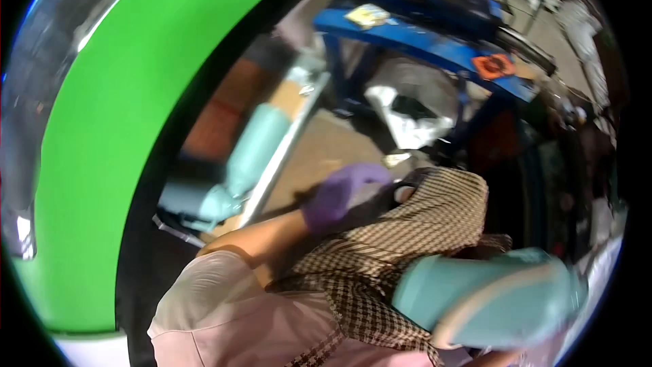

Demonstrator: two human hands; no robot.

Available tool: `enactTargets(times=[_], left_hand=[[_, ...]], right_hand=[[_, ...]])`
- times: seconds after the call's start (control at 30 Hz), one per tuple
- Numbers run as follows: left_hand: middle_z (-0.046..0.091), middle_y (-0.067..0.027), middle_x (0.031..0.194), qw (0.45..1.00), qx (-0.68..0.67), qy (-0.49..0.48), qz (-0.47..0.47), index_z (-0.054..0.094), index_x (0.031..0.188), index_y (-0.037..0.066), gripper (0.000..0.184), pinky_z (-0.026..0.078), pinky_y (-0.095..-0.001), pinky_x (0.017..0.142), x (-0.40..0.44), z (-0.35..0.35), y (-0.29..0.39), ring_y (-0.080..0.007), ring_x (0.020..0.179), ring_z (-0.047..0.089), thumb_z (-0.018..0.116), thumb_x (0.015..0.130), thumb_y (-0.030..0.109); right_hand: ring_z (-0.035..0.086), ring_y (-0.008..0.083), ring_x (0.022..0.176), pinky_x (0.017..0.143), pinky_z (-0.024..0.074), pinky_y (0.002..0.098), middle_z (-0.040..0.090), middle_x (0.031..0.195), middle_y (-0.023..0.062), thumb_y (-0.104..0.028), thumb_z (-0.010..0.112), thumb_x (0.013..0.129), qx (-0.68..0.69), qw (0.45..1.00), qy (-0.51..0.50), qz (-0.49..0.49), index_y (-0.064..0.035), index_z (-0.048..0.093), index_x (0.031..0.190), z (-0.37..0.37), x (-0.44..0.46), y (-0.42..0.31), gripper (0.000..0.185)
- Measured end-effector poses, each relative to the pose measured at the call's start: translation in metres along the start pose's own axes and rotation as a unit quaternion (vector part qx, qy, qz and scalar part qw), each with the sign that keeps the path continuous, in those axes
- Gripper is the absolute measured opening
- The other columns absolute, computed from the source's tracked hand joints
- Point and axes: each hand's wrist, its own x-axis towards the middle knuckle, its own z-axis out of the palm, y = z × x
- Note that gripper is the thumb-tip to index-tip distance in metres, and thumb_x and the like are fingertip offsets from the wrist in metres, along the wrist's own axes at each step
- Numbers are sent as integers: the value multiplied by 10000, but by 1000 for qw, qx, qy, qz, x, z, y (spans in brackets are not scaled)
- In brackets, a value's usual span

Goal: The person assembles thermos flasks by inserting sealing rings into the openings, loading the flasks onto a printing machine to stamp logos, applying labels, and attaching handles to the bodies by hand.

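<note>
My left hand (346, 194), in a purple glove, reaches forward over the brown floor, left of the checked apron (435, 207). It is blurred; its fingers look apart, with nothing visible between them. A large light-teal rounded object (482, 299) with a beige curved band lies across the lower right, against the apron and smeared by motion. A bit of my right forearm shows below it at the bottom edge, while the right hand itself is hidden.
Ahead stands a blue metal bench (421, 44) bearing an orange item (494, 66), with a silvery bag (414, 105) beneath. Teal wrapped rolls (258, 143) lie beside a metal rail (285, 146) on the left. A big green curved panel (88, 183) fills the far left.
</note>
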Motion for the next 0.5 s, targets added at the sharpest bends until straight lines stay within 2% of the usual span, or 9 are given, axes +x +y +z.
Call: enactTargets(times=[0.07,0.1,0.13,0.2,0.23,0.3,0.33,0.37,0.5], left_hand=[[683,-181,1201,969,148,54,-192,637,1258,10,306,490,-407,1015,-93,-76,-12,-329,1153,631,529,986,100],[680,-189,1130,900,69,272,-333,625,1216,-1,284,523,-401,928,-148,-104,-41,-339,1030,648,593,940,55],[674,-210,1116,819,478,184,-259,625,1186,-8,284,528,-406,888,-231,-144,-80,-347,989,651,643,920,88],[674,-241,1093,720,432,338,-425,660,1133,9,301,523,-459,880,-305,-190,-60,-391,991,652,690,871,154],[678,-237,1081,673,493,378,-401,675,1123,26,310,524,-471,878,-326,-204,-50,-405,987,649,695,842,154],[693,-196,1046,791,550,91,-254,702,1098,75,306,527,-480,880,-316,-230,-36,-430,954,640,669,794,91],[700,-137,1098,810,543,-47,-216,702,1141,138,380,530,-459,883,-296,-230,-29,-403,999,645,653,769,80],[624,-145,1307,801,533,-157,-222,645,1312,209,579,470,-496,1030,-302,-234,-51,-386,1187,591,694,737,158],[421,-202,1539,665,528,-391,-354,351,1590,283,899,280,-561,1188,-281,-216,-99,-417,1427,397,723,771,280]], right_hand=[[623,241,1107,987,483,379,651,1233,124,-328,512,1041,-118,991,1,-62,-52,595,1297,10,-4,8,386],[623,241,1095,977,483,379,651,1219,122,-327,515,1036,-156,984,0,-84,-53,598,1285,12,-5,10,379],[623,240,1082,967,484,378,651,1205,121,-325,517,1031,-187,977,-1,-102,-54,601,1273,14,-8,11,373],[624,240,1057,947,486,378,652,1177,118,-322,523,1022,-231,964,-4,-130,-57,607,1250,19,-11,10,360],[624,240,1044,938,487,378,652,1163,117,-321,526,1017,-249,958,-5,-141,-58,609,1238,21,-13,9,354],[624,240,1019,918,488,377,653,1135,114,-318,532,1008,-282,946,-3,-160,-60,615,1215,27,-19,6,341],[625,239,1007,908,489,377,654,1121,113,-317,535,1003,-296,941,-5,-166,-61,618,1203,29,-22,5,335],[625,239,994,898,490,377,654,1107,111,-315,537,999,-307,936,-4,-173,-62,621,1191,31,-23,4,329],[626,239,944,858,493,376,655,1051,106,-310,549,980,-356,912,-5,-207,-67,632,1144,39,-30,-8,305]])
